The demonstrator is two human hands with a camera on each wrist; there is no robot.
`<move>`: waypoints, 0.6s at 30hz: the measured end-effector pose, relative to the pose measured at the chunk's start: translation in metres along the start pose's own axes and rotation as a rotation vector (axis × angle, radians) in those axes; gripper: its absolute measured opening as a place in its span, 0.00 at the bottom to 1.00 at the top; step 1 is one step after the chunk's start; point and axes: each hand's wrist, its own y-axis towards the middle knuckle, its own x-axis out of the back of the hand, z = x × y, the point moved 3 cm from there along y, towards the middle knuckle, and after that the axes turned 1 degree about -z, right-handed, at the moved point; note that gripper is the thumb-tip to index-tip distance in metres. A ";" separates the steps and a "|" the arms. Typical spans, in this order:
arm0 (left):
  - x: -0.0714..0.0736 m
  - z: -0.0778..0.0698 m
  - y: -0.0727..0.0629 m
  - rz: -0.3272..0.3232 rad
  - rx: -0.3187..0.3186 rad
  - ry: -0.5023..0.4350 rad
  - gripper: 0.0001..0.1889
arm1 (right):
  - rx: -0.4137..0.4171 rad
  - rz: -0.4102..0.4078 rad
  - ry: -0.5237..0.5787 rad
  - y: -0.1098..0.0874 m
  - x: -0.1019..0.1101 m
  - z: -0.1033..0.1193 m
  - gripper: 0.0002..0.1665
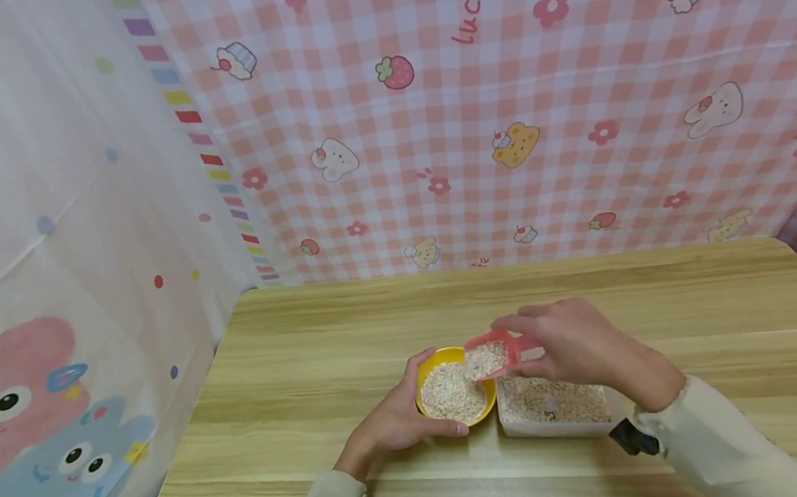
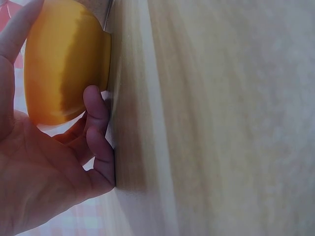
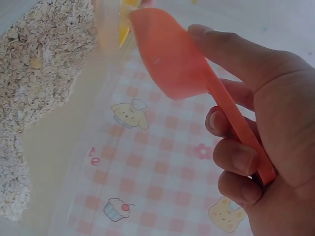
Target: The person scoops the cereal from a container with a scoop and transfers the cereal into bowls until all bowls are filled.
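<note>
Rolled oats (image 1: 452, 394) fill much of a yellow bowl (image 1: 493, 408) on the table. My left hand (image 1: 396, 419) holds this bowl from its left side, thumb at the near rim. In the left wrist view, fingers curl by the base of the bowl (image 2: 69, 64). My right hand (image 1: 577, 341) grips the handle of a red-orange scoop (image 1: 511, 350), tilted over the bowl's right edge with oats in it. In the right wrist view, curled fingers wrap the handle of the scoop (image 3: 172, 59), with the index finger along its side.
Right of the bowl, below my right hand, stands a clear plastic box (image 1: 563, 429) with more oats (image 3: 44, 64) in it. Both stand on a wood-grain table (image 1: 334, 330). Behind it hangs a pink checked cloth (image 1: 378, 201), and a white printed cloth (image 1: 94, 234) hangs at left.
</note>
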 end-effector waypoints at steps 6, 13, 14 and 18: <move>0.000 -0.001 0.000 -0.001 0.000 0.004 0.61 | 0.066 -0.068 -0.064 0.002 0.001 0.009 0.32; 0.000 -0.001 -0.001 -0.003 -0.001 0.000 0.61 | 0.147 -0.130 -0.167 0.003 0.002 0.016 0.31; 0.000 -0.001 -0.001 -0.003 0.001 -0.001 0.61 | 0.154 -0.127 -0.174 0.003 0.001 0.016 0.31; 0.000 -0.002 -0.001 -0.006 0.004 -0.001 0.61 | 0.174 -0.119 -0.192 0.002 0.001 0.017 0.32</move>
